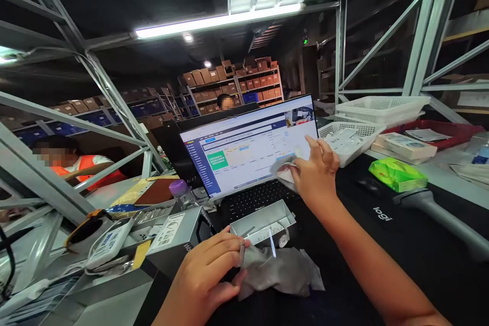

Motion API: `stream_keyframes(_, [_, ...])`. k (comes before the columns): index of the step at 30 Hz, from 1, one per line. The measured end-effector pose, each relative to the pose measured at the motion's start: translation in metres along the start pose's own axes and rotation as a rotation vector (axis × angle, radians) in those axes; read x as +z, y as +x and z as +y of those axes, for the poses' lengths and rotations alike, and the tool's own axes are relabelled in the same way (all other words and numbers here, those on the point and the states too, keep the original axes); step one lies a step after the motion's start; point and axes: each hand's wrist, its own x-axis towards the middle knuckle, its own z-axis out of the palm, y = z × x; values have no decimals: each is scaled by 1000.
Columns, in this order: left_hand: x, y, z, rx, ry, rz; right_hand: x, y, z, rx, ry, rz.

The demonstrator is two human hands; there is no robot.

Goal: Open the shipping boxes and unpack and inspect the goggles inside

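Head view | lower centre: left hand (pixel 206 271), nearly closed, pinches small metal piece (pixel 242 253) by grey pouch (pixel 284 271) | right of centre: right hand (pixel 318 175), forefinger raised, thumb gripping blurred wrapper (pixel 286 175) | I'd keep both pinches light.

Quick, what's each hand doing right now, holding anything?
Left hand: closed, holding a slim metallic piece at the fingertips, beside the grey pouch.
Right hand: closed, holding a pale, blurred item before the laptop screen; what it is can't be told.
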Motion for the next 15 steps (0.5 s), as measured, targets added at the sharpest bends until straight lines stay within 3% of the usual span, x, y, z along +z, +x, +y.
stream_keyframes(3, [-2,1,0,-15,-8,5,-1,8,8,-57,-20,-196])
stream_keyframes(7, [0,1,1,-42,-35,6,1,8,-2,120,9,-540])
stream_keyframes(10, [3,2,2,-55,-29,-4,-4,-2,-20,175,257,-582])
stream_keyframes(12, [2,2,3,-52,26,-10,-18,-11,-30,108,527,-624])
stream_keyframes(15, [-2,4,5,-41,137,9,-51,-19,-32,-228,879,-852])
